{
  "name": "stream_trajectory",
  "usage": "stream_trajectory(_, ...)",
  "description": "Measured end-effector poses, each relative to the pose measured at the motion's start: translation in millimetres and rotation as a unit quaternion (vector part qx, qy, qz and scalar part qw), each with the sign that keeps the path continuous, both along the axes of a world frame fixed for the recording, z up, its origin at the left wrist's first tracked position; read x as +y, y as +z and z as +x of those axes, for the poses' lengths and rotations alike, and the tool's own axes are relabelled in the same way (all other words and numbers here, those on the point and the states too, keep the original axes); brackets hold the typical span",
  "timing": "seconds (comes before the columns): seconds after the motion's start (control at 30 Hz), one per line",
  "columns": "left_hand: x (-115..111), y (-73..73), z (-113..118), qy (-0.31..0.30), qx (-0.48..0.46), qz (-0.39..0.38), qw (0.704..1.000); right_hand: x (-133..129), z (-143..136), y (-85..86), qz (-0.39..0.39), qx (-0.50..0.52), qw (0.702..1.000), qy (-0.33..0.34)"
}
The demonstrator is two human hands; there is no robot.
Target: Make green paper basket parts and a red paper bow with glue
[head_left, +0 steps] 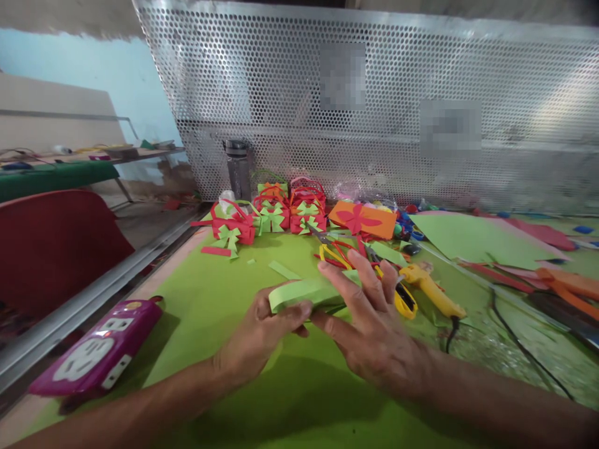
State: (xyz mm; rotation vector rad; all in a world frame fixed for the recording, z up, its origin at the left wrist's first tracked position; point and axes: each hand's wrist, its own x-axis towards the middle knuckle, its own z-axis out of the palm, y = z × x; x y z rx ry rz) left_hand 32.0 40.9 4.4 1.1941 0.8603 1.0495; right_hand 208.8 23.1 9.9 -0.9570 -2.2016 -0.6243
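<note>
My left hand (pixel 262 333) pinches a light green paper strip (pixel 302 293), which curves round as a loop or fold above the green tabletop. Beside it, my right hand (pixel 374 330) has its fingers spread, the thumb and fingertips close to the strip's right end. Whether they touch the paper I cannot tell. Just past the hands lies a narrow green paper scrap (pixel 283 270). Yellow-handled scissors (pixel 406 300) lie partly hidden behind my right hand, with a yellow glue gun (pixel 435 290) to the right of them.
Small red paper bags (pixel 241 229) with green bows and an orange box (pixel 381 221) with a red bow stand at the back. A dark bottle (pixel 238 171) is behind them. Left lies a purple case (pixel 100 349). Green paper sheets (pixel 482 237) and a black cord (pixel 524 355) are right.
</note>
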Motion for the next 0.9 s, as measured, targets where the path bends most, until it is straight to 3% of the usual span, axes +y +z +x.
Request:
stream_trajectory(0.3,5.9,-1.1,-5.0,-0.006,0.023,0.001,1.000,2.8,4.2,5.3,0.045,0.001,0.999,-0.029)
stream_trajectory(0.5,7.1,5.2,-6.3,-0.001,0.004,-0.062,0.998,8.0,16.5,9.7,0.045,0.011,0.998,-0.049)
stream_trajectory(0.63,9.2,10.5,-6.6,-0.008,-0.031,-0.104,0.994,13.8,22.4,12.5,0.041,0.076,0.996,-0.029)
stream_trajectory(0.77,12.1,12.9,-9.4,-0.027,-0.083,-0.104,0.991,15.8,23.7,16.8,-0.077,0.202,0.976,-0.014)
stream_trajectory(0.83,12.6,12.8,-10.7,-0.027,-0.092,-0.092,0.991,16.2,22.7,17.9,-0.195,0.284,0.939,-0.002)
stream_trajectory(0.9,12.8,12.5,-11.0,-0.022,-0.076,-0.069,0.994,17.2,21.1,18.0,-0.322,0.357,0.876,0.028)
